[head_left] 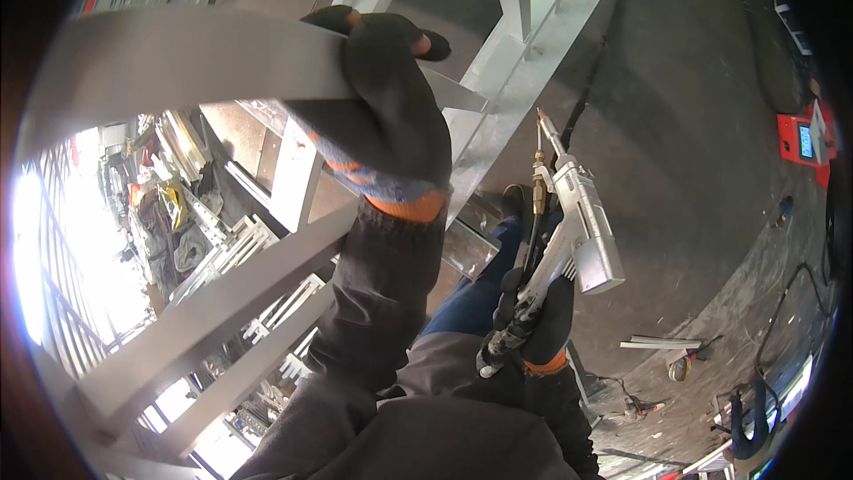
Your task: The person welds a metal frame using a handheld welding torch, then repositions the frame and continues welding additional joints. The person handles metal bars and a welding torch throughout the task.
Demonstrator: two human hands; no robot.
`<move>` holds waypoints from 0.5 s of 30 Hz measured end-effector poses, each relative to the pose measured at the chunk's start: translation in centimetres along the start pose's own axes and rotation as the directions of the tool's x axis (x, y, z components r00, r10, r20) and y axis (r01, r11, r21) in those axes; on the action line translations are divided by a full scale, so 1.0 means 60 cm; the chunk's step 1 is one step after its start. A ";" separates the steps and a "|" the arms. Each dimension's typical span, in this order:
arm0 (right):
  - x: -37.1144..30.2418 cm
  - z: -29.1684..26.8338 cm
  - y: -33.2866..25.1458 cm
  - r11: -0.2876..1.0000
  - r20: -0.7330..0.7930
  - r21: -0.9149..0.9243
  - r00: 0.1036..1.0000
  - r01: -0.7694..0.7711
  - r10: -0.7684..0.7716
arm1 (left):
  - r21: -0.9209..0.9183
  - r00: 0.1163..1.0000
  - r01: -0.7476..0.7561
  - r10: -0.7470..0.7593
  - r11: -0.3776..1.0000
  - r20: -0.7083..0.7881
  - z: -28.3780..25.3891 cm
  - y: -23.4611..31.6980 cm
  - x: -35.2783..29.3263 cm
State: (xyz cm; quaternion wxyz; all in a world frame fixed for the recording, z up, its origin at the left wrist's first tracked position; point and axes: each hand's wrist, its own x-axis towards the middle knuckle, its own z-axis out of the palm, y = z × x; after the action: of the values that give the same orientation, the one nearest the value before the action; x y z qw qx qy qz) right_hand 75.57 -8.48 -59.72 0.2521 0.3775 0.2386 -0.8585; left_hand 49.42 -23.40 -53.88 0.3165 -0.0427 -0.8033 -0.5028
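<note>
Your gloved left hand [391, 93] clamps over a broad gray metal bar [195, 62], its fingers bent across the upper edge, while low and to the right your gloved right hand [551, 324] closes around the handle of a silver welding gun [577, 222], fingers pressed to the grip; whether one rests on a trigger you cannot tell. The gun's long axis slants up and slightly left, its slim nozzle [546, 127] pointing away from you, just beside the right edge of a pale steel beam [484, 142] in this view. The beam runs from upper right to lower left, between nozzle and left hand; the right hand holds nearer your body.
</note>
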 end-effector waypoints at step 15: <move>-0.022 -0.033 0.003 0.993 -0.005 0.114 1.000 -0.011 0.012 | 0.384 0.983 0.174 -0.133 0.907 -0.129 -0.211 0.103 -0.120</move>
State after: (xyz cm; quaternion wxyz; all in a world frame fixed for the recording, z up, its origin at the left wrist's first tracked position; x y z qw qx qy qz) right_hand 77.49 -7.11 -59.94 0.2342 0.3951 0.1879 -0.8682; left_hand 63.45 -29.11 -49.32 0.3178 0.1104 -0.8718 -0.3561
